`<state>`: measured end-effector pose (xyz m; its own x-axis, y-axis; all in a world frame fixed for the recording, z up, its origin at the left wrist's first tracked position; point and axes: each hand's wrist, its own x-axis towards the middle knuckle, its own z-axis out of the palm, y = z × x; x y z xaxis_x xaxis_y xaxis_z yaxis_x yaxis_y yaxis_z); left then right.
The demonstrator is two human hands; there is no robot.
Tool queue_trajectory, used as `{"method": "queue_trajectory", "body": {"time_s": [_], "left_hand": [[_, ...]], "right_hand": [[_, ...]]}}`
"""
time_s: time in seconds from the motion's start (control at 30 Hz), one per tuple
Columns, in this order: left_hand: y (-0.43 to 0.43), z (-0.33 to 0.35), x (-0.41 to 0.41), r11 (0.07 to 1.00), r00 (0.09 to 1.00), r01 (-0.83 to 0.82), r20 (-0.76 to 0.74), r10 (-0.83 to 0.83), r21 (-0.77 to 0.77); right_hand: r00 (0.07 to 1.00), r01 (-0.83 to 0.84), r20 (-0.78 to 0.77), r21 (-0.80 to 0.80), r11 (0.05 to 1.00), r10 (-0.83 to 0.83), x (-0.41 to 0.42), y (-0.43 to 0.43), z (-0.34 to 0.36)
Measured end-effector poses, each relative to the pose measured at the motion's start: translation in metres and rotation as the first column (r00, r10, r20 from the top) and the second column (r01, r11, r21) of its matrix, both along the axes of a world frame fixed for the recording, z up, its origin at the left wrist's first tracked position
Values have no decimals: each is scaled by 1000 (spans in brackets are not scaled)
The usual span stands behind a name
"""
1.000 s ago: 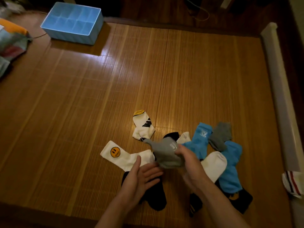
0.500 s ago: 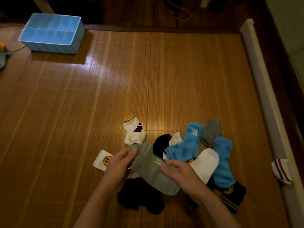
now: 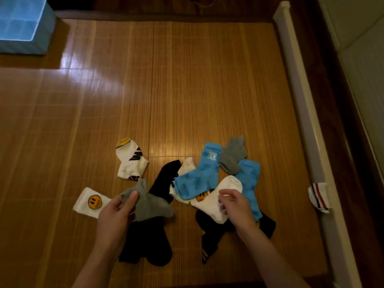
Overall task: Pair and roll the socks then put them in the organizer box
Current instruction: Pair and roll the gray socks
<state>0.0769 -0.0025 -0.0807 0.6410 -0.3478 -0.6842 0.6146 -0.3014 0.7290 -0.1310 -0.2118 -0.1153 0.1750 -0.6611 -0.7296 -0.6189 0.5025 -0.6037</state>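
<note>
My left hand pinches a grey sock between thumb and fingers, just above a black sock. My right hand hovers with loosely curled fingers over a white smiley sock and holds nothing. A second grey sock lies at the far right of the pile, beside two blue socks. Another white smiley sock lies left of my left hand. The blue organizer box stands at the far left corner.
A white sock with yellow cuff lies apart on the bamboo mat. A striped white sock hangs on the pale rail along the right edge. More black socks lie under the pile.
My right hand has let go of the grey sock and moved right over the white smiley sock. The left hand now holds the grey sock alone. The view shifted right.
</note>
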Motion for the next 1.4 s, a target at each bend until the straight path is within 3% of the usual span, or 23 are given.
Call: {"method": "queue_trajectory", "body": {"time_s": [0.1,0.23,0.4,0.47,0.5,0.57,0.63,0.67,0.7,0.77,0.87,1.0,1.07,1.13,1.2,1.27,1.4], "left_hand": [[-10,1,-13,999,999,15,34,-17,47],[-31,3,-29,997,999,8,46,-11,71],[-63,9,-49,999,997,25,70,-27,32],[-71,10,-52,999,998,40,40,-41,12],[-74,10,-52,998,998,55,30,-55,5],[-78,11,-51,997,997,75,16,-75,3],[-84,14,-52,998,998,63,28,-64,11],[-87,14,-52,999,998,48,36,-48,9],[-89,14,-51,999,999,33,41,-33,6],[-95,15,-50,1000,998,20,54,-21,15],[-107,24,-50,997,997,70,35,-71,41],[-137,48,-57,982,980,183,-85,-178,46],[-154,62,-61,980,964,200,-177,-201,-22],[-166,68,-63,973,941,139,-281,-188,-185],[-171,69,-59,954,940,43,-311,-138,-295],[-170,69,-52,952,961,31,-253,-112,-306],[-159,67,-39,949,965,231,-72,-251,-216]], "right_hand": [[999,-22,-49,-133,991,15,-15,-34,-9],[908,-416,-193,-307,856,372,-12,-73,-24],[716,-686,-380,-228,691,586,5,-107,-42],[675,-724,-372,-165,670,637,11,-115,-42],[697,-707,-340,-176,685,631,13,-117,-41],[829,-558,-241,-281,781,505,17,-120,-34],[968,-250,-63,-337,908,243,20,-124,-17],[994,-65,65,-281,957,86,23,-128,-8],[977,111,199,-158,981,-78,27,-131,2],[814,340,414,228,912,-407,34,-136,21],[573,281,507,617,736,-644,37,-137,52],[472,97,534,759,644,-701,41,-125,83],[501,23,548,765,644,-670,43,-116,91],[572,-38,560,748,662,-600,43,-106,94],[634,-96,592,698,709,-497,42,-95,95],[670,-92,622,610,787,-404,40,-88,95],[840,100,493,269,958,-226,33,-80,90]]}}
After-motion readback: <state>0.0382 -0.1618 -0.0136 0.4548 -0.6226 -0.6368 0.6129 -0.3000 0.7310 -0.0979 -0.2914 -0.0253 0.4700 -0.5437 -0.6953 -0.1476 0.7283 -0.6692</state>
